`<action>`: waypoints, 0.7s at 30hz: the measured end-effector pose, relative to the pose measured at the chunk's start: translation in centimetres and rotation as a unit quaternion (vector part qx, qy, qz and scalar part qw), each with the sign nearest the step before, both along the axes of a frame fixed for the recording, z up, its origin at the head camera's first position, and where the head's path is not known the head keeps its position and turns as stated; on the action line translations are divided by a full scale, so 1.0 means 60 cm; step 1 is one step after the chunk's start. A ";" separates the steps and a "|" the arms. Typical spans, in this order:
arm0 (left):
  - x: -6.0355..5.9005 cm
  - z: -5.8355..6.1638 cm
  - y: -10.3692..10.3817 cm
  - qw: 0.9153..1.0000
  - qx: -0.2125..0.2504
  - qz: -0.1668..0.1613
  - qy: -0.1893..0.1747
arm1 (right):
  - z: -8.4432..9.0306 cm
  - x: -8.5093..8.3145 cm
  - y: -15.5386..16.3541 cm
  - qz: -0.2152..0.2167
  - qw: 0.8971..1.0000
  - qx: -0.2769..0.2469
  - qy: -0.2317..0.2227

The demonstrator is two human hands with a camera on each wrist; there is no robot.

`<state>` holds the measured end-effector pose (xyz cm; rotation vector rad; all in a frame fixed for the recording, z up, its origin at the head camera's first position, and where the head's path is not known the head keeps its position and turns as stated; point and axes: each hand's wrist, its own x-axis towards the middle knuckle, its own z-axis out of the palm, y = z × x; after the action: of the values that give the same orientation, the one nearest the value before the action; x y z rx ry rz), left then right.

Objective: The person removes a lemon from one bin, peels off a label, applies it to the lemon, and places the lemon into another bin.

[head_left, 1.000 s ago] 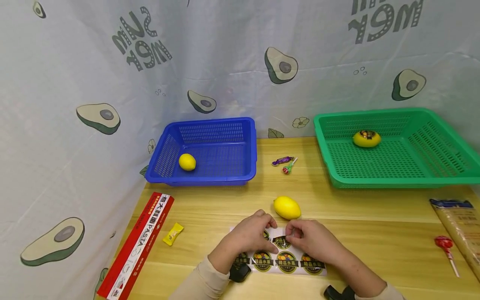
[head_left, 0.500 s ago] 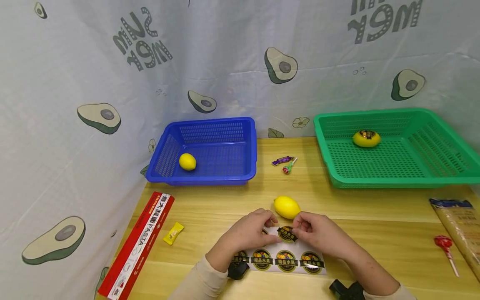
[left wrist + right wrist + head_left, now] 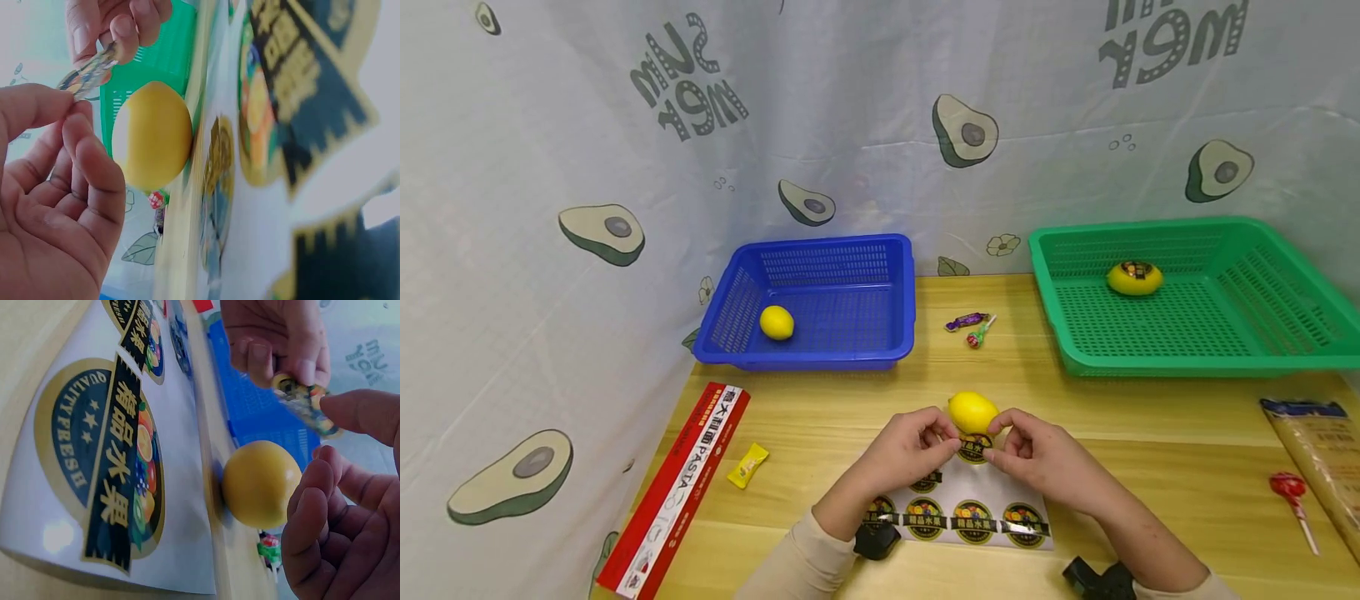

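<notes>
A round black-and-gold fruit label sticker point(image 3: 974, 450) is stretched between my two hands, off the sheet and just in front of a yellow lemon point(image 3: 972, 412). My left hand point(image 3: 904, 454) pinches its left end between thumb and index finger. At the other end, my right hand point(image 3: 1043, 462) holds the edge with thumb and fingertip, as the right wrist view shows the thumb on the sticker point(image 3: 306, 403). Below the hands lies the white sticker sheet point(image 3: 992, 492), with a row of several labels along its near edge. The lemon point(image 3: 153, 136) rests on the table beyond the sheet.
A blue basket point(image 3: 820, 365) with one lemon point(image 3: 777, 322) stands back left. In the green basket point(image 3: 1195, 363), back right, lies a labelled lemon point(image 3: 1135, 278). Around are a red pasta box point(image 3: 677, 492), yellow candy point(image 3: 747, 466), lollipops point(image 3: 1288, 483) and a pasta packet point(image 3: 1318, 450).
The sticker has come off the sheet and moved up toward the lemon. Both hands have shifted slightly forward, the left now gripping the sticker's left end.
</notes>
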<state>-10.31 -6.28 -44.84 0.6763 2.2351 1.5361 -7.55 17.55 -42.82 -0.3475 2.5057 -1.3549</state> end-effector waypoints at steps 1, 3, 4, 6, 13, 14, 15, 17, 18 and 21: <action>0.000 0.000 0.001 1.000 0.011 0.005 -0.011 | 0.001 -0.001 0.000 -0.003 1.000 0.002 0.001; 0.002 0.001 0.003 0.999 0.031 0.013 -0.032 | 0.001 -0.001 0.001 -0.009 1.000 0.008 0.004; 0.002 0.000 0.005 0.998 0.038 0.017 -0.039 | 0.001 -0.002 0.001 -0.011 1.000 0.011 0.005; 0.004 -0.001 0.007 0.997 0.043 0.028 -0.050 | 0.000 -0.003 0.001 -0.017 1.000 0.019 0.010; 0.009 -0.003 0.017 0.992 0.080 0.057 -0.080 | 0.008 -0.006 0.003 -0.052 0.998 0.014 0.024; 0.009 -0.004 0.020 0.990 0.095 0.061 -0.084 | 0.010 -0.008 0.003 -0.060 0.998 0.012 0.022; 0.009 -0.004 0.023 0.988 0.111 0.067 -0.089 | 0.013 -0.010 0.003 -0.068 0.997 0.011 0.022; 0.008 -0.005 0.030 0.982 0.139 0.084 -0.097 | 0.017 -0.014 0.002 -0.082 0.996 0.013 0.019; 0.007 -0.006 0.033 0.979 0.150 0.093 -0.101 | 0.019 -0.017 0.001 -0.089 0.996 0.018 0.019; 0.007 -0.007 0.043 0.969 0.179 0.126 -0.115 | 0.024 -0.026 -0.003 -0.104 0.994 0.031 0.018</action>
<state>-9.88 -3.69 -45.28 0.2905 1.9475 2.0567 -9.12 17.37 -41.39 -0.1008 2.6684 -1.3515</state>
